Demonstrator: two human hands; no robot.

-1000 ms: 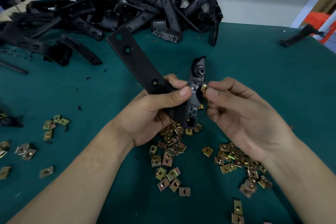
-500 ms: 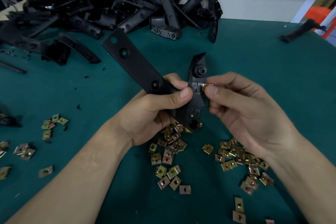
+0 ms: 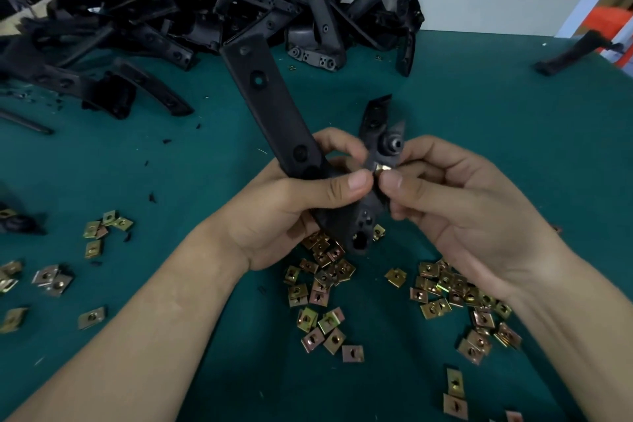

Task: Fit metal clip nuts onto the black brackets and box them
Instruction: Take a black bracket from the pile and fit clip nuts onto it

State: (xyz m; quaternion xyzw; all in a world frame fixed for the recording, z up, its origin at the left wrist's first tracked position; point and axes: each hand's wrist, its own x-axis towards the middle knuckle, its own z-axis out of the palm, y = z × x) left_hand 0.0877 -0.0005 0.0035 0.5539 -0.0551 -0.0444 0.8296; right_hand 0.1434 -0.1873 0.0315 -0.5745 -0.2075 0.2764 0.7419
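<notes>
My left hand (image 3: pixel 291 205) grips a black bracket (image 3: pixel 270 103) above the green table; its long flat arm points up and to the left, and its shorter end hangs down between my hands. My right hand (image 3: pixel 452 212) pinches a brass-coloured clip nut (image 3: pixel 381 168) against the bracket's right edge, just below a round boss. Both thumbs meet at the nut. Loose clip nuts (image 3: pixel 325 281) lie scattered on the table below my hands, with a second cluster of clip nuts (image 3: pixel 455 291) under my right wrist.
A big pile of black brackets (image 3: pixel 274 7) lies along the back of the green table (image 3: pixel 496 134), against a white wall. One lone bracket (image 3: pixel 575 51) lies at the far right edge. More nuts (image 3: pixel 99 233) are scattered at the left.
The bracket has turned, so its long arm stands steeper and higher. My right thumb and finger have pushed the clip nut closer onto the bracket's edge.
</notes>
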